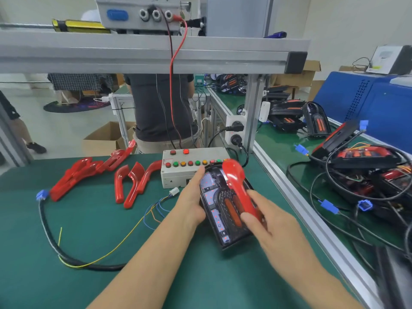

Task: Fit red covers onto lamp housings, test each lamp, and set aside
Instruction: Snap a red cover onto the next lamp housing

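My left hand (193, 198) cups the left edge of the lamp housing (219, 216), fingers curled round its far rim – forearm reaching in from below. My right hand (270, 221) pinches the lower end of a red cover (237, 186), which lies along the housing's right side, seemingly not quite seated. Beyond my fingers sits the button box (191, 168); well left on the green worktop (89, 230), spare red covers (100, 177).

Six loose red covers (131, 181), one held.
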Demonstrator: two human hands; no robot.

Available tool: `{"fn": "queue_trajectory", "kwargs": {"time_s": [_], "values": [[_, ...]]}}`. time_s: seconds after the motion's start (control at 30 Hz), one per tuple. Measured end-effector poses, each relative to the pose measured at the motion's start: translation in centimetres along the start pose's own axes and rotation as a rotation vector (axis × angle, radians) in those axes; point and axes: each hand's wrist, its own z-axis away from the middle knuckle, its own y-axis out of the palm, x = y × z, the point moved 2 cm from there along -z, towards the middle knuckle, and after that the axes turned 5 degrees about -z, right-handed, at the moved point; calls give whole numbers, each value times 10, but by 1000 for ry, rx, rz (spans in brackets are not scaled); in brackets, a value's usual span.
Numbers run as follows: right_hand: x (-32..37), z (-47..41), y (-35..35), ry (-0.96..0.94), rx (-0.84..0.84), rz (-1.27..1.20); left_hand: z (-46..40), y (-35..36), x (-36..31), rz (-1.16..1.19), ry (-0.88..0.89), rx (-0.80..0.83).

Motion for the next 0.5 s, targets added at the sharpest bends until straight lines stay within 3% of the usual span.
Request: {"fn": "queue_trajectory", "kwargs": {"time_s": [0.27, 0.5], "values": [[21, 15, 31, -146, 51, 403, 10, -6, 3, 53, 34, -26], [26, 7, 46, -196, -121, 570, 17, -6, 4, 63, 71, -14]]}}
